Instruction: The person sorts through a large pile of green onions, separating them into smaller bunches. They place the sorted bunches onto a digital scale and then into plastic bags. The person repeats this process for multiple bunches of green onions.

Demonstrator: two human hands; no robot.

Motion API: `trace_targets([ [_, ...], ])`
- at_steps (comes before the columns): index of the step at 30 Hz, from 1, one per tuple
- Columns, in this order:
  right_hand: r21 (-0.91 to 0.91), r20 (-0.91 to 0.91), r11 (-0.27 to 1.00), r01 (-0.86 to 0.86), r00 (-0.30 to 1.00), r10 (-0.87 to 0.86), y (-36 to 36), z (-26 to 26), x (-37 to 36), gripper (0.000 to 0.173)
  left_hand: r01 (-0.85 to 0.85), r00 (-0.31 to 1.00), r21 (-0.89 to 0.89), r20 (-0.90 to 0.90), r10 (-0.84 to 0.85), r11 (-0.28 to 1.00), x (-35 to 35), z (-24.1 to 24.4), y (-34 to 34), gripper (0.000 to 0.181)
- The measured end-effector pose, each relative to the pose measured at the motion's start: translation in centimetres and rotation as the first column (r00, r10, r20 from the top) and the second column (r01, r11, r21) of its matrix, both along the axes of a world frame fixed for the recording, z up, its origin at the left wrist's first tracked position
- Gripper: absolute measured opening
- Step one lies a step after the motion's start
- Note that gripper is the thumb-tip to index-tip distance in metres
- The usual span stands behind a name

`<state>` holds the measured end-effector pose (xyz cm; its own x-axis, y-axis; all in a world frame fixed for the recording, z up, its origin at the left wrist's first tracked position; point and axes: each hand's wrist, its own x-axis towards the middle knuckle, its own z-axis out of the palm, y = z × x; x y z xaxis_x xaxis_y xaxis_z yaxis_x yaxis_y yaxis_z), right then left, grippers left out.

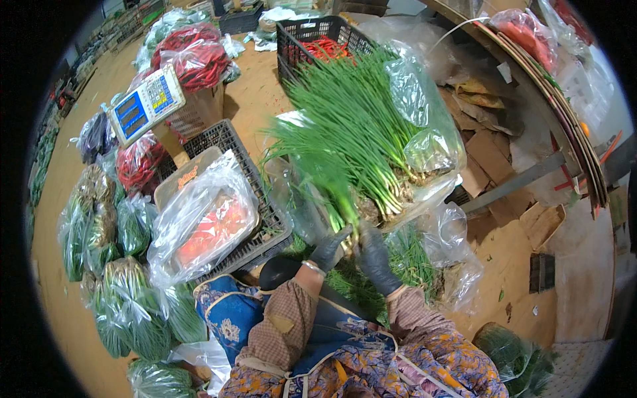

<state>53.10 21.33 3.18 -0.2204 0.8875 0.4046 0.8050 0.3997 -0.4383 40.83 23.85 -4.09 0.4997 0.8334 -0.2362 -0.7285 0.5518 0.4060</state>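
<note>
In dark gloves, my left hand [327, 252] and my right hand [376, 259] hold a small bunch of green onions [349, 211] between them, near its pale root end. The bunch's leaves point away from me and are blurred. Just beyond my hands lies a large pile of green onions [348, 114] with soil on the roots. Clear plastic [413, 104] partly covers the pile's right side. Below my hands, more loose greens [353, 281] lie between my legs.
On the left, a digital scale display [146, 105] stands by a weighing pan with a plastic bag of red contents [214, 231]. Bagged green onions [132, 303] lie farther left. A black crate [298, 37] of red chili peppers stands behind the pile. A metal bar [515, 182] crosses at right.
</note>
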Motion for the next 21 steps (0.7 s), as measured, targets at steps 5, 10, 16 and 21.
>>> trace_targets([
  [5,-0.272,-0.373,0.940,-0.207,0.923,0.095,-0.8,0.3,0.9,0.029,-0.138,0.955,0.180,-0.238,0.179,0.974,0.0,-1.7,-0.3,0.027],
  [10,-0.319,-0.397,0.945,-0.070,0.916,-0.066,3.8,2.1,2.2,0.018,-0.036,0.999,0.027,-0.007,0.037,0.999,-0.1,-0.1,0.0,0.024],
  [16,-0.575,-0.393,0.807,-0.135,0.911,-0.128,8.3,0.4,-1.2,0.026,-0.165,0.975,0.115,-0.128,0.180,0.979,0.2,-0.4,0.0,0.024],
  [21,-0.463,-0.877,0.719,-0.519,0.150,-0.457,8.2,-1.5,-0.5,0.015,-0.145,0.988,0.043,0.059,0.143,0.988,-1.0,1.5,-0.2,0.031],
])
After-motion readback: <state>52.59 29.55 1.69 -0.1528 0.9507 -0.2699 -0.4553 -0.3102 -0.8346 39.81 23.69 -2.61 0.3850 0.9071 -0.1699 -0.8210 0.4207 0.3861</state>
